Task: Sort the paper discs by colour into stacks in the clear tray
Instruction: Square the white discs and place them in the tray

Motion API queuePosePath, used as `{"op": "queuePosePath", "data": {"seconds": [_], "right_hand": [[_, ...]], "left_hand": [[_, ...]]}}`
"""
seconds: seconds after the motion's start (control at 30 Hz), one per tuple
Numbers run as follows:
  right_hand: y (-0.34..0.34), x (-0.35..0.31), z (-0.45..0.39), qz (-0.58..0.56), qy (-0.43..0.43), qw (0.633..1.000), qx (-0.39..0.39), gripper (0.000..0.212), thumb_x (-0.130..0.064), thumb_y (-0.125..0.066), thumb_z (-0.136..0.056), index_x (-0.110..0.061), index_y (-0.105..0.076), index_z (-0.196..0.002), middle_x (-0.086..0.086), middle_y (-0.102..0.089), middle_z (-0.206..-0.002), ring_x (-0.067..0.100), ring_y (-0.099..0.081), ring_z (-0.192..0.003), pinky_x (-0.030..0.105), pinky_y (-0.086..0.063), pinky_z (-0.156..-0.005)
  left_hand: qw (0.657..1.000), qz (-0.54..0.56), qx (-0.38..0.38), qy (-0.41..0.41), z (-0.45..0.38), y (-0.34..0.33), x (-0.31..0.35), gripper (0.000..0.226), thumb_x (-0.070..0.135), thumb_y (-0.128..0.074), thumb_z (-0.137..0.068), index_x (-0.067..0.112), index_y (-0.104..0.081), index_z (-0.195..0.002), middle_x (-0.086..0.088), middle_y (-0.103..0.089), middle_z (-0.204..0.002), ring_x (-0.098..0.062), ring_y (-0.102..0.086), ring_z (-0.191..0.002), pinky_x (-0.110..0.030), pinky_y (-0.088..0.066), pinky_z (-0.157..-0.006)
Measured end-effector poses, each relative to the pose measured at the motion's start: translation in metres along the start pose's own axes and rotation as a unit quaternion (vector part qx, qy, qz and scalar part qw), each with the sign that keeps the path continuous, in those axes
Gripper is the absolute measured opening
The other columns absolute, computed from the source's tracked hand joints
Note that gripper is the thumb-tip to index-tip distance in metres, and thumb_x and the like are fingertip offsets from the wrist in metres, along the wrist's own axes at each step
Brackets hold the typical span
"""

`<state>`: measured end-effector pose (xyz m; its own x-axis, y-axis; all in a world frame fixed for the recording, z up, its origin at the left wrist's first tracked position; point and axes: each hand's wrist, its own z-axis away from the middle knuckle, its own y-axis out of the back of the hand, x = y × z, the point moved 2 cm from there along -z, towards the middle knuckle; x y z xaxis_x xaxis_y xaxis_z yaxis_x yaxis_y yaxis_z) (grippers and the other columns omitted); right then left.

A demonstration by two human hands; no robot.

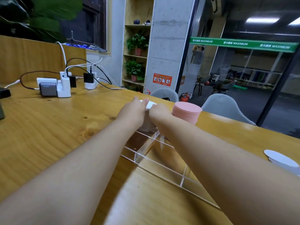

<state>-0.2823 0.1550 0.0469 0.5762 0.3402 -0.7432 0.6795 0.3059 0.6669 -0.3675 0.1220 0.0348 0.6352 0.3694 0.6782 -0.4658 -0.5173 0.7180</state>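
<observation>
Paper discs, two colours, partly sorted in clear tray.

Pink stack [186, 113] stands upright at the far end of the clear tray [162, 158], just right of the white stack [148, 125], largely hidden. Loose white discs [280, 158] lie flat, overlapping, at right, well apart.

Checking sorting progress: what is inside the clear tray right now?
In the clear tray, a pink stack stands at the far right. Beside it, both hands, left and right, grip a white stack, mostly covered. The near compartments look bare; the arms hide some.
</observation>
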Motion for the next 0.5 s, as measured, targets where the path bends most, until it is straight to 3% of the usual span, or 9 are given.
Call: {"op": "queuePosePath", "data": {"seconds": [0.13,0.2,0.3,0.4,0.5], "right_hand": [[-0.005,0.007,0.002,-0.025,-0.011,0.998,0.05,0.042,-0.019,-0.023,-0.104,0.0,-0.032,-0.14,0.019,-0.045,-0.137,0.032,-0.047,-0.124,0.035,-0.041,-0.098],[-0.007,0.01,0.003,-0.028,-0.008,0.998,0.052,0.048,-0.027,-0.022,-0.104,0.0,-0.024,-0.144,0.018,-0.044,-0.139,0.031,-0.045,-0.125,0.035,-0.038,-0.095],[-0.012,0.014,0.011,-0.044,0.024,0.998,0.025,0.053,-0.03,-0.022,-0.104,-0.004,-0.011,-0.148,0.015,-0.025,-0.153,0.028,-0.027,-0.139,0.034,-0.026,-0.108],[-0.011,0.016,0.022,-0.046,0.068,0.997,0.011,0.057,-0.03,-0.023,-0.103,-0.007,0.002,-0.15,0.009,-0.006,-0.159,0.02,-0.008,-0.146,0.032,-0.012,-0.117],[-0.004,0.015,0.039,-0.039,0.104,0.994,0.013,0.054,-0.029,-0.026,-0.103,-0.006,-0.012,-0.149,0.008,-0.016,-0.157,0.02,-0.016,-0.144,0.034,-0.017,-0.116]], "left_hand": [[0.996,-0.075,0.028,-0.025,0.001,0.003,-0.004,0.043,0.024,-0.032,-0.103,0.01,-0.03,-0.144,-0.016,-0.046,-0.139,-0.035,-0.045,-0.124,-0.042,-0.041,-0.095],[0.992,-0.108,0.04,-0.054,0.001,0.004,-0.007,0.039,0.03,-0.031,-0.103,0.011,-0.038,-0.136,-0.016,-0.054,-0.128,-0.035,-0.05,-0.117,-0.041,-0.042,-0.087],[0.983,-0.144,0.073,-0.092,0.008,0.005,-0.008,0.042,0.04,-0.022,-0.102,0.015,-0.045,-0.126,-0.013,-0.058,-0.122,-0.035,-0.048,-0.114,-0.04,-0.038,-0.085],[0.979,-0.127,0.112,-0.11,0.015,0.011,-0.01,0.047,0.043,-0.017,-0.101,0.018,-0.044,-0.131,-0.011,-0.055,-0.129,-0.035,-0.044,-0.117,-0.043,-0.034,-0.093],[0.976,-0.101,0.14,-0.132,0.022,0.017,-0.009,0.049,0.042,-0.019,-0.1,0.023,-0.035,-0.142,-0.006,-0.047,-0.139,-0.032,-0.04,-0.124,-0.043,-0.032,-0.099]]}}
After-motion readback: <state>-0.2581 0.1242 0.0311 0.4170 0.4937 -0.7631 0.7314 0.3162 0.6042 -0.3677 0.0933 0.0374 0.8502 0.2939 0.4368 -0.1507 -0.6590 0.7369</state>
